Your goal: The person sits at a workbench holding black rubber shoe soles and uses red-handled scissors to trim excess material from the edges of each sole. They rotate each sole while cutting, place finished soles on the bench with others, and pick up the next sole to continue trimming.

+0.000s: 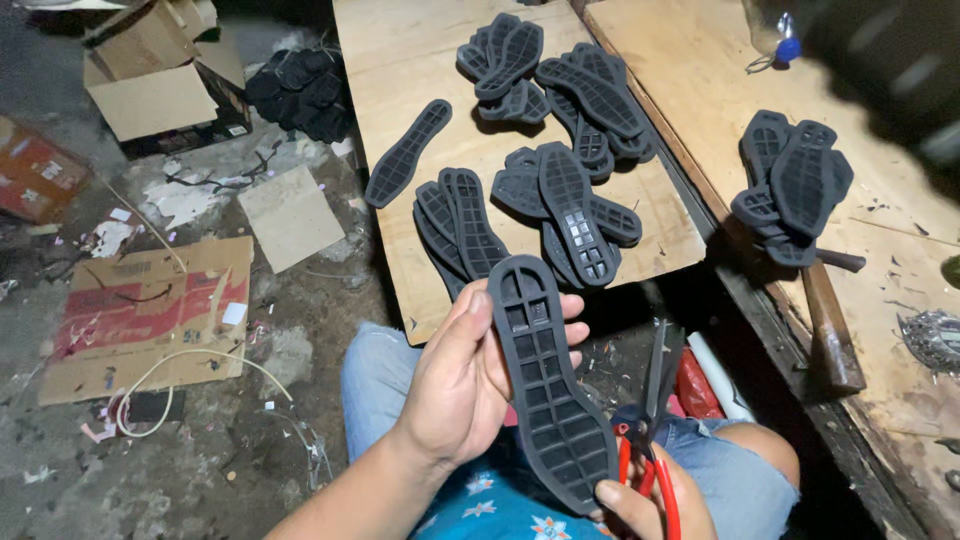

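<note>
My left hand [460,385] grips a black rubber shoe sole [548,385] around its middle, ribbed inner side facing me, toe end pointing away. My right hand [650,500] sits at the sole's heel end, thumb touching it, and holds scissors with red handles [650,420] whose dark blades point upward. Both hands are above my lap in blue jeans.
Several more black soles lie in piles on a plywood board [400,60] ahead and on a wooden bench [900,250] to the right. A hammer [828,320] rests on the bench edge. Cardboard boxes [150,90], flattened cardboard and scraps litter the floor at left.
</note>
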The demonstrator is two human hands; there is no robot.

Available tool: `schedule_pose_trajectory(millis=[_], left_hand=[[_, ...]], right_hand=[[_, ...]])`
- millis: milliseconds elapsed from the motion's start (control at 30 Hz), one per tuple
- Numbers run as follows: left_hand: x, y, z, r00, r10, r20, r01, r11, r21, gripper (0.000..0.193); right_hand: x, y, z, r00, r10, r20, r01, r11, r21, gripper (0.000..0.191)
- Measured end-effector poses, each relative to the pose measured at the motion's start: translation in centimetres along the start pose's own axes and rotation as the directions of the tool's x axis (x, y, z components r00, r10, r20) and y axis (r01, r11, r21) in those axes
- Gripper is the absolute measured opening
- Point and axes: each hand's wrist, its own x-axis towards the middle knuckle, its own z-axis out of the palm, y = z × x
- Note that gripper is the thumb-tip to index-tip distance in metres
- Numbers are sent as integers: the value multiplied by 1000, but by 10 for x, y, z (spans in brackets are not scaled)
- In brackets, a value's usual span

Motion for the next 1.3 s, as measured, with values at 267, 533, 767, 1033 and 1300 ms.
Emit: schedule_pose_trajectory(millis=[267, 533, 767, 1033, 1300], left_hand=[[-8, 8, -12, 996, -23, 84, 19, 998, 54, 55], [-12, 21, -20, 998, 36, 47, -53, 899, 435, 77], [-16, 15, -22, 878, 346, 331, -454, 382, 805, 65], [-16, 18, -20, 840, 450, 304, -421, 188, 887, 71], [1, 18, -29, 931, 327, -162, -261, 907, 331, 43]], right_hand=[[18, 21, -6, 997, 20, 76, -27, 995, 100, 68], [37, 57, -26, 968, -175, 180, 160, 983, 94, 53], [30, 56, -15, 979, -46, 197, 15, 987, 158, 55], [27, 47, -9, 988, -100, 120, 89, 992, 92, 56], [12, 19, -14, 956, -292, -7, 284, 924, 256, 69]])
